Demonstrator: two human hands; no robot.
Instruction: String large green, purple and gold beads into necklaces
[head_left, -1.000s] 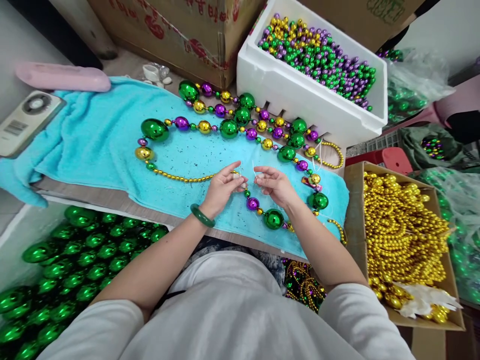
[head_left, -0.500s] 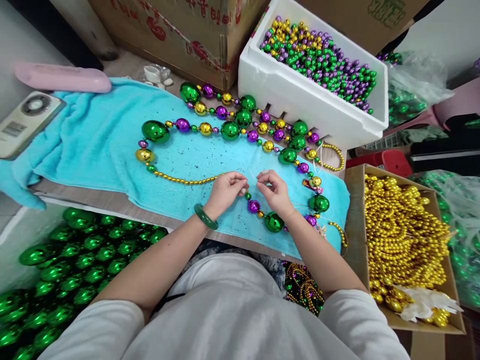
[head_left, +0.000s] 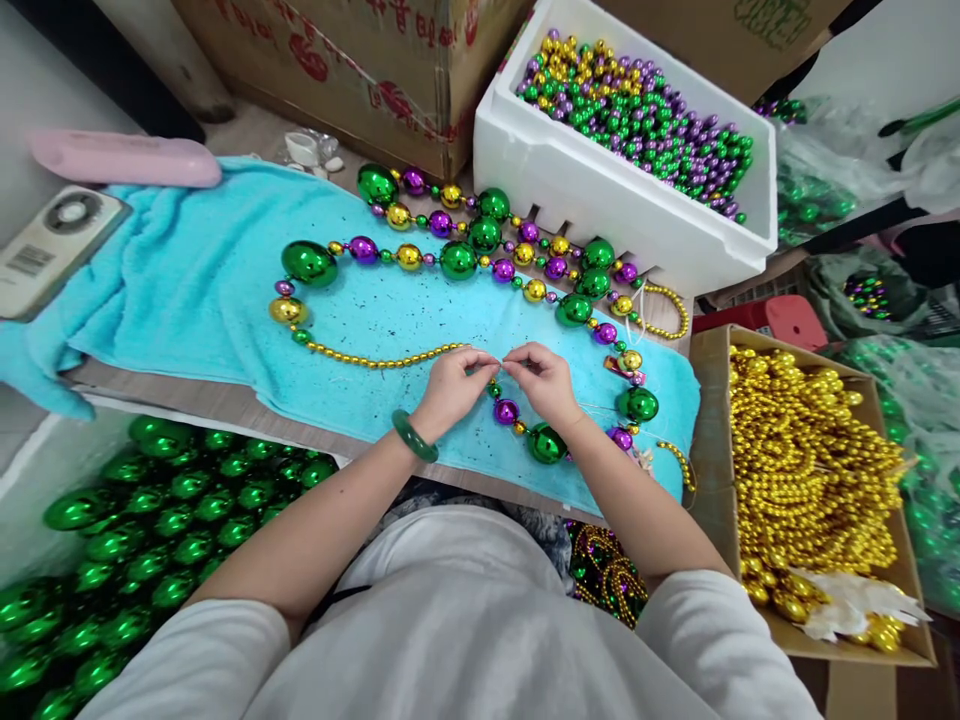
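Your left hand and right hand meet fingertip to fingertip over the turquoise towel, each grip pressed together, pinching the ends of the bead necklace where its loop closes. The left pinch sits at the end of the thin run of small gold beads that trails left toward a gold ball; the right pinch sits just above a purple bead and a large green bead, which lie on the towel under your right wrist. The thread between your fingertips is too fine to make out. The rest of the necklace lies in a wide loop across the towel on the tabletop, with a second strand lying just behind it. A green bangle circles your left wrist.

Behind the loop stands a white foam box filled with small purple, green and gold beads. To your right, an open cardboard box holds gold bead strands. Down at your left, a heap of loose green balls lies below the tabletop edge. A pink case and a remote control lie at the far left
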